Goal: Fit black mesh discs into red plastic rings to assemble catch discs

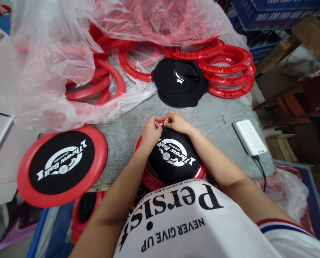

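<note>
A black fabric cover [173,168] with white "Throw Ball" print lies over a red plastic ring [201,172] in front of my body. My left hand [151,133] and my right hand [177,122] meet at the ring's far edge, fingers pinched on the cover's border there. A short stretch of bare red rim shows between them. The near side of the ring is partly hidden by my shirt. To the left sits a disc [65,161] with a red ring around flat black fabric. Beyond my hands rests a heap of black covers [179,84].
Red rings [230,79] are stacked at the back right of the grey tabletop [216,143]. More lie under a clear plastic bag [60,39]. A white power bank [250,137] with a cable lies near the right edge. Blue crates [270,16] stand behind.
</note>
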### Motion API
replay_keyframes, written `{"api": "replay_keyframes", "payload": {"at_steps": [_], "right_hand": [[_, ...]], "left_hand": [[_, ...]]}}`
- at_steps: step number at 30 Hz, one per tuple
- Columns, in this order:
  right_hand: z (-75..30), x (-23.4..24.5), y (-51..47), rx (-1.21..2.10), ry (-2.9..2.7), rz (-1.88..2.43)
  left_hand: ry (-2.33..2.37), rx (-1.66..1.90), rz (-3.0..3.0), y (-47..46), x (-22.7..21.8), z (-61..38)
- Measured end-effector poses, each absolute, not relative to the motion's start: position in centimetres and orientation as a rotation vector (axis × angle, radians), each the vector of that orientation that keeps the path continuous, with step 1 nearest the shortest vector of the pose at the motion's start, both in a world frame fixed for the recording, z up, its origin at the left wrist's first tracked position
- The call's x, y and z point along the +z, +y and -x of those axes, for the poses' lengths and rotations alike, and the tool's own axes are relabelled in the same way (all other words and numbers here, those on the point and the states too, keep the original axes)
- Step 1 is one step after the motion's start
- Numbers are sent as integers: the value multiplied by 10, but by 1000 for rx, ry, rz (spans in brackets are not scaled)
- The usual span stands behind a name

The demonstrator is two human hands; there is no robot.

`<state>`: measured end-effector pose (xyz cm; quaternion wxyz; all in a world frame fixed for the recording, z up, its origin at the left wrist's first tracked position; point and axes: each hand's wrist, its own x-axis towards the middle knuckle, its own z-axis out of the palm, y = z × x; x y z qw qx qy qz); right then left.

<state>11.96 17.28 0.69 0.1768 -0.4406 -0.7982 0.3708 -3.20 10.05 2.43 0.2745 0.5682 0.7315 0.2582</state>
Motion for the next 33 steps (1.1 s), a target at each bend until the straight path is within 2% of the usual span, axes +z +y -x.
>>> {"api": "replay_keyframes", "payload": {"at_steps": [33], "right_hand": [[-116,5,165,935,-2257,1375]], "left_hand": [[1983,576,-1529,107,36,33]]}}
